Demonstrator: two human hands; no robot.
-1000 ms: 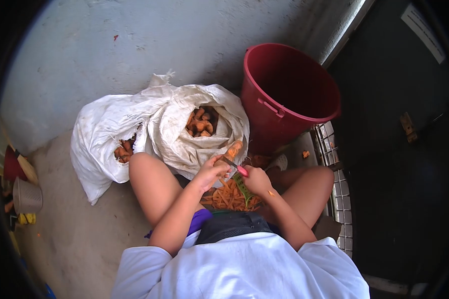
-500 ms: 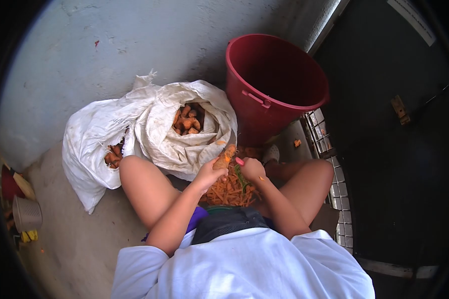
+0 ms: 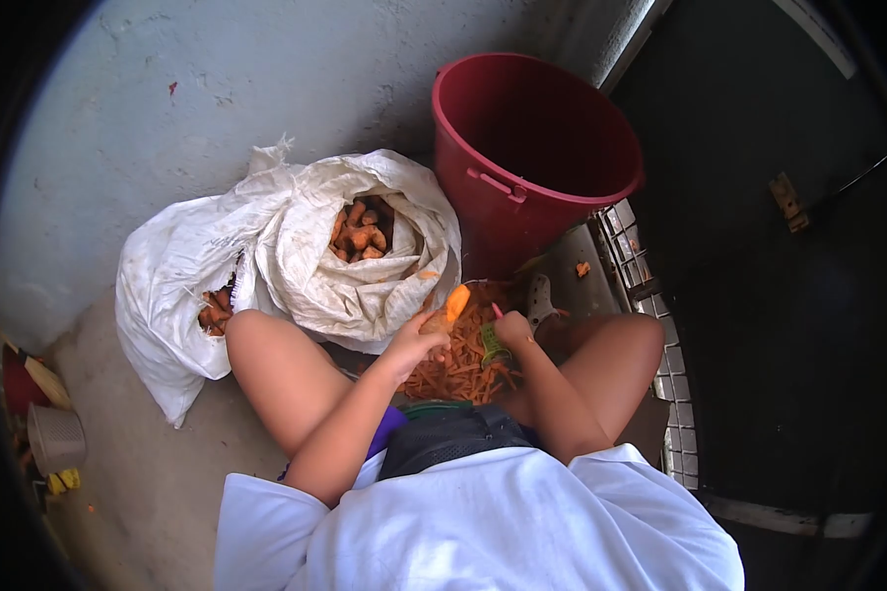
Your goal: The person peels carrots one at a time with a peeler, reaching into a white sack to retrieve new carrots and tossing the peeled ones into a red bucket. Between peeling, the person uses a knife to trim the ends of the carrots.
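Note:
My left hand is closed around a carrot. Its upper end is bright orange and stripped of skin, while rough brown skin still covers the part by my fingers. A short way to the right, my right hand grips a peeler; a green part shows below the fist and a pink tip above it. The peeler is apart from the carrot. Beneath both hands, between my legs, lies a heap of orange peelings. Whatever holds the heap is mostly hidden.
Ahead on the left stand two white woven sacks of unpeeled carrots. A tall red tub is beside them, against the wall. A dark door borders the right. A grey basket sits at far left. One orange scrap lies near the tub.
The peeler has dropped away from the carrot and turned, showing more of its green part. The carrot's peeled end has turned into view. The whole view has shifted slightly.

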